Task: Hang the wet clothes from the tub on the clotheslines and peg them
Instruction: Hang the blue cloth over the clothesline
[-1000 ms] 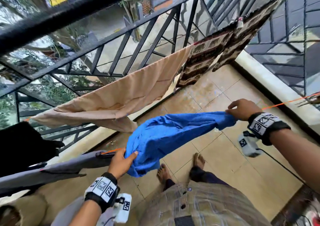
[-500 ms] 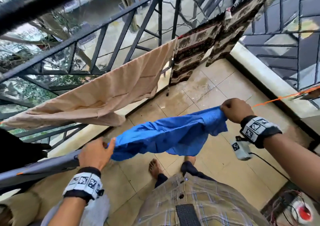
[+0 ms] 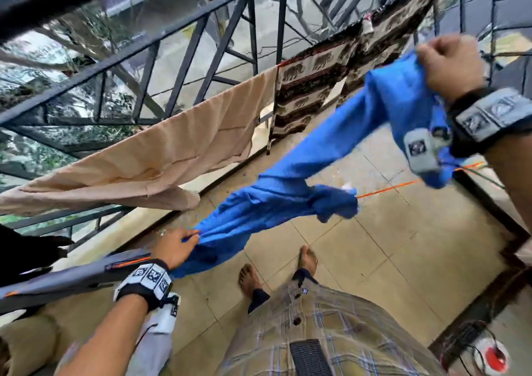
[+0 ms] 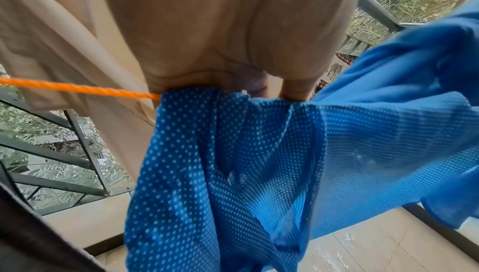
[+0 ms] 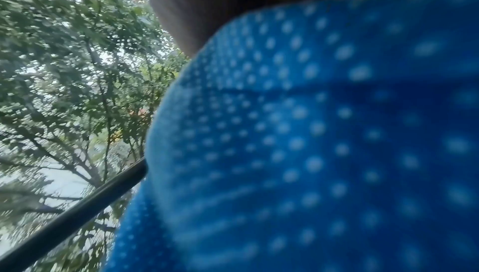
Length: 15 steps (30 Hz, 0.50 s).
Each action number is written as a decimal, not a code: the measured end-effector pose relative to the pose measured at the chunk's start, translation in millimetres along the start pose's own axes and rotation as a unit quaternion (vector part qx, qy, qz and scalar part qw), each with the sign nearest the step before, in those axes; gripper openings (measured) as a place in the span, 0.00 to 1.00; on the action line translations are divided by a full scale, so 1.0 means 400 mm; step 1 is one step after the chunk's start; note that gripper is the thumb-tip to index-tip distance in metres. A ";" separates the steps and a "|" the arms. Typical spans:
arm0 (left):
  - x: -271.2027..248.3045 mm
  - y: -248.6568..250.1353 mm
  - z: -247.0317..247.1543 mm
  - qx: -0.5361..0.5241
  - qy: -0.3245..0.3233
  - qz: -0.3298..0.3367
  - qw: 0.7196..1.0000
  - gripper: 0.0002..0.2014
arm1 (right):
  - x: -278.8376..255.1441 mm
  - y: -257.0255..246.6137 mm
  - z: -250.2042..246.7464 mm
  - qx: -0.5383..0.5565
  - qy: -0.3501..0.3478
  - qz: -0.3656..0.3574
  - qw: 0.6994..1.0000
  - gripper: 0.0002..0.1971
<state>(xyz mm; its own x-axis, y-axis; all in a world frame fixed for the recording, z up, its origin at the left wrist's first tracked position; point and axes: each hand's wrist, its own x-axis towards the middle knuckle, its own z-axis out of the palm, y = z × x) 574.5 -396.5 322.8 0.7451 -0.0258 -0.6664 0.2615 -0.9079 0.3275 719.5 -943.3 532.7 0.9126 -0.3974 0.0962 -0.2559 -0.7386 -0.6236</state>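
Head view, left end: the left hand [image 3: 175, 247] pinches the blue garment [image 3: 290, 191] against the orange clothesline [image 3: 388, 188], fingers curled round a gathered edge.
Middle: the cloth sags over the line, bunched and twisted, beside the beige cloth [image 3: 161, 159] on the farther line.
Right end: the right hand [image 3: 449, 64] is fisted on the other end, lifted high.
Handling: soft, perforated mesh, likely wet-heavy and limp; it probably clings and folds.
Hold: best taken at a hem or corners, spread flat.
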 end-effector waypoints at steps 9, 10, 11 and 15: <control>-0.005 0.002 0.003 0.027 0.012 -0.024 0.999 0.16 | -0.084 0.028 0.248 -0.138 -0.314 -0.073 0.936 0.11; -0.006 0.002 0.003 0.035 0.006 -0.025 0.999 0.15 | -0.138 0.041 0.254 -0.134 -0.327 -0.069 0.933 0.08; -0.007 -0.001 0.004 0.042 0.000 -0.026 0.999 0.14 | -0.190 0.058 0.257 -0.129 -0.326 -0.066 0.934 0.05; 0.002 -0.016 0.015 0.070 0.000 -0.028 0.997 0.17 | -0.401 0.124 0.238 -0.132 -0.307 -0.043 0.942 0.14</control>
<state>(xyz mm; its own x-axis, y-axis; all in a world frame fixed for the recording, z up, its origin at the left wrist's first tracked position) 569.8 -393.2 316.3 0.7312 0.0262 -0.6816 0.2142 -0.9575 0.1931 590.7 -864.5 412.4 0.9253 0.0004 -0.3792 -0.1682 -0.8958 -0.4113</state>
